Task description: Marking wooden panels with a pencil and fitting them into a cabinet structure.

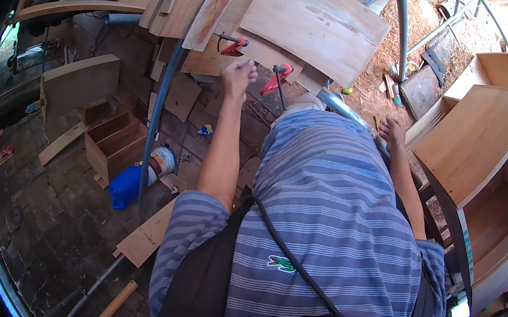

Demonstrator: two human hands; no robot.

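My left hand (238,80) hovers between two red clamps, its fingers curled in with nothing visible in them. One red clamp (233,48) sits just beyond it at the edge of the stacked boards; another red clamp (276,80), with a dark bar, is to its right. A wide pale wooden panel (316,21) lies on the boards ahead. My right hand (393,132) hangs low at my right side beside a grey metal pipe (350,112), fingers loosely bent and slightly apart, holding nothing that I can see.
At right stands a wooden cabinet (477,140) with an open front. Blue-grey metal posts (400,7) rise near the work boards. Sawdust (412,25) covers the ground at far right. On the left floor are a small wooden box (116,144), a blue bag (125,187) and loose planks (146,235).
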